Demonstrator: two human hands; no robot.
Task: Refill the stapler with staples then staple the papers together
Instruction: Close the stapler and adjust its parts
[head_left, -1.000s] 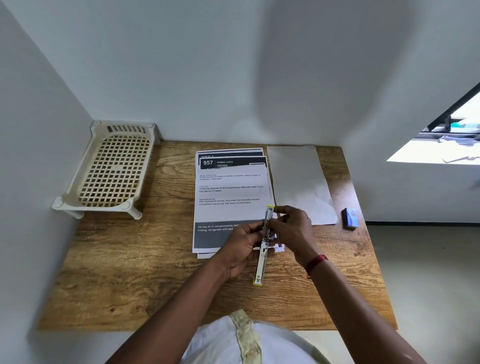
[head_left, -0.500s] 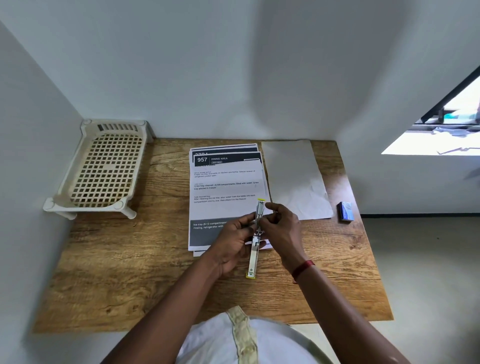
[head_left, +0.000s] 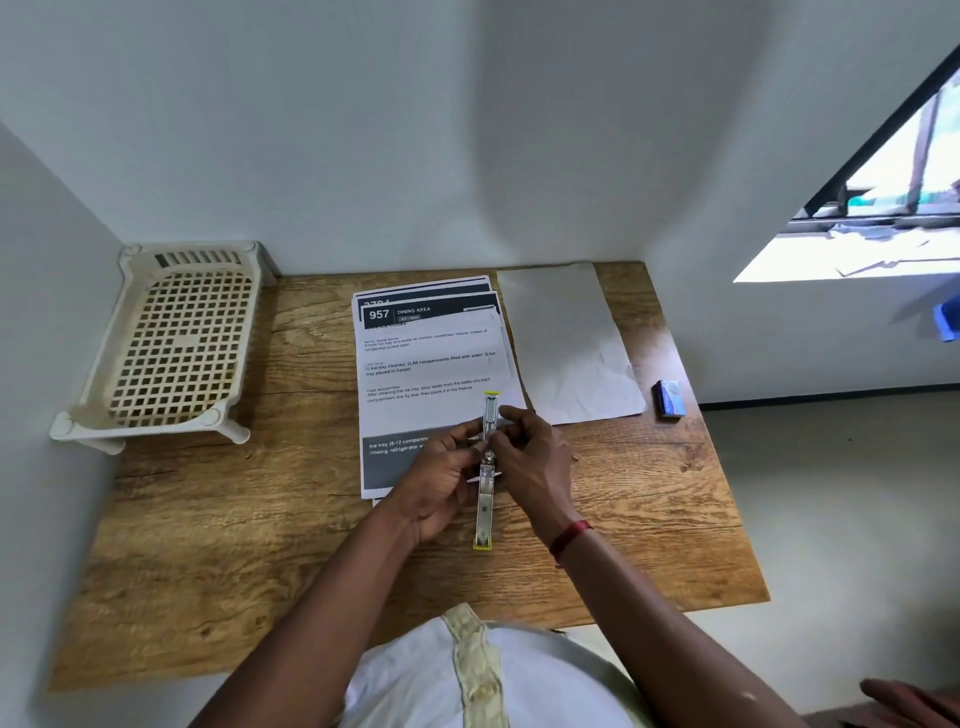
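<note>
A slim metal stapler (head_left: 485, 499) with yellow ends is swung fully open and lies lengthwise over the near edge of the printed papers (head_left: 431, 364). My left hand (head_left: 441, 478) grips its middle from the left. My right hand (head_left: 530, 462) pinches at the same spot from the right, fingertips on the open magazine. Whether staples sit between those fingers is hidden. A small blue staple box (head_left: 670, 397) lies at the table's right edge, apart from both hands.
A blank white sheet (head_left: 566, 343) lies right of the printed stack. A cream perforated plastic tray (head_left: 171, 343) stands on legs in the back left corner. White walls close in the wooden table (head_left: 234, 519) at the left and rear; the right edge drops to the floor.
Both hands stay at the stapler's middle, with only small finger shifts. The whole scene has slid slightly in view as my head moved.
</note>
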